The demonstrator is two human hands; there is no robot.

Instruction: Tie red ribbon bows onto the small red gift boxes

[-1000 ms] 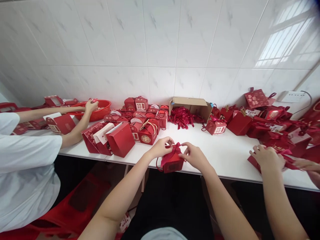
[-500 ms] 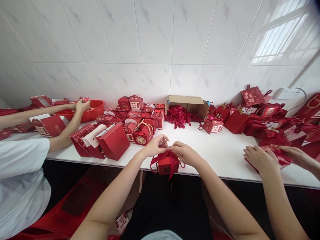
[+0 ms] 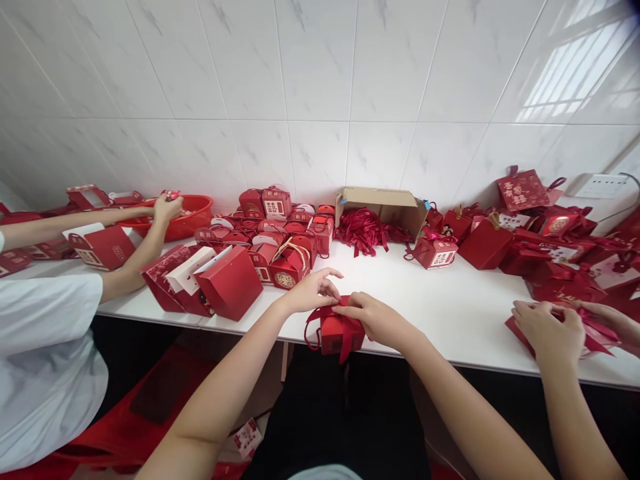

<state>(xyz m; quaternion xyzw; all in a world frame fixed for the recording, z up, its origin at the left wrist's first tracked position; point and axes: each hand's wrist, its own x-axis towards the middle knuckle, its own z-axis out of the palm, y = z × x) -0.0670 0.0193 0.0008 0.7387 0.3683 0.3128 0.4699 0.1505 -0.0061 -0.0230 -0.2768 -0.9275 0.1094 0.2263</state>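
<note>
Pinching dark red satin ribbon [image 3: 327, 311] with both hands: our left hand [image 3: 313, 292] and right hand [image 3: 377, 319] closed on it atop small red cardboard gift box [image 3: 336, 337], directly beneath grip, at white table edge [image 3: 450, 313]. We judge bow unfinished, tails loose.

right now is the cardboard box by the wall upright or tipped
Tipped on its side: the cardboard box opens sideways and red ribbons spill out.

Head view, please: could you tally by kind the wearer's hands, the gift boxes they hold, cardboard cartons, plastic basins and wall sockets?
Wearer's hands, left hand and right hand: 2
Held between them, red gift box with ribbon: 1
Open cardboard carton: 1
Round red plastic basin: 1
White wall socket: 1
Total: 6
</note>
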